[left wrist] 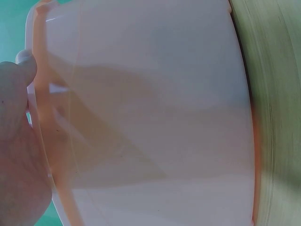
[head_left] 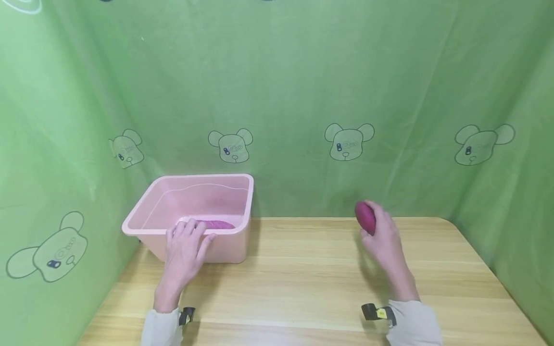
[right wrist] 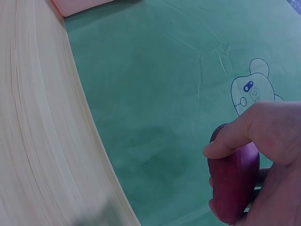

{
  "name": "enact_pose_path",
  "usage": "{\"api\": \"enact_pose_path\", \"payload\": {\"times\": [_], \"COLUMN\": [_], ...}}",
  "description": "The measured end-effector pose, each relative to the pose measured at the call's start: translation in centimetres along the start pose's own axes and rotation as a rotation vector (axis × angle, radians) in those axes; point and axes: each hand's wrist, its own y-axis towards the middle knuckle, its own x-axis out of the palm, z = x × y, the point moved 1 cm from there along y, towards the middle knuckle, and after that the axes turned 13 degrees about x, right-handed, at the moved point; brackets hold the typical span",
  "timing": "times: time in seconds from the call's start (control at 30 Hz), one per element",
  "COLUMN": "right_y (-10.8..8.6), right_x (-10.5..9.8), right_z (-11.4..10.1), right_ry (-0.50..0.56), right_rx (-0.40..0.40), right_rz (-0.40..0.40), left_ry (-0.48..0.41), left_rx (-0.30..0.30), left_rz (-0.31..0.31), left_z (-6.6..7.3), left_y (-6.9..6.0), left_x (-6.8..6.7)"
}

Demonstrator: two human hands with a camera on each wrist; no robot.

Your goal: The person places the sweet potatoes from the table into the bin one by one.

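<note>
My right hand (head_left: 384, 240) grips a smooth, dark purple-red oval thing that looks like a purple sweet potato (head_left: 365, 217), held above the table's back right part. In the right wrist view, the thumb lies across the sweet potato (right wrist: 233, 181) and fingertips show behind it. At the left stands a pink plastic bin (head_left: 247, 206). My left hand (head_left: 185, 250) holds its front rim, fingers hooked over the edge and thumb on the outer side. Inside the bin, near those fingers, lies a long purple-pink thing with a ridged surface (head_left: 218, 224), partly hidden by the rim and hand.
A wooden table (head_left: 294, 288) with rounded back corners carries the bin. Green cloth (head_left: 285, 96) printed with bear heads hangs behind and on both sides, close to the table's back edge. Each wrist wears a small black camera (head_left: 370, 311).
</note>
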Motion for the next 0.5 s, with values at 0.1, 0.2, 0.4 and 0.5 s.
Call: {"api": "enact_pose_path", "payload": {"times": [0.1,0.2,0.4,0.5], "right_y": [-0.1,-0.2,-0.4,-0.6], "right_x": [0.1,0.2,0.3,0.3], "right_z": [-0.1,-0.3,-0.7,-1.1], "right_ry": [0.001,-0.001,-0.002,0.0], "right_rx": [-0.009,-0.012,-0.027,-0.037], "right_rz": [0.001,0.002,0.008,0.008], "left_ry": [0.001,-0.002,-0.001,0.0], "left_rx": [0.0,-0.001,0.0,0.002], "left_rz": [0.0,0.0,-0.003,-0.005], "left_z": [0.0,0.0,0.0,0.0], "left_y": [0.0,0.0,0.0,0.0], "left_x": [0.0,0.0,-0.1,-0.1]}}
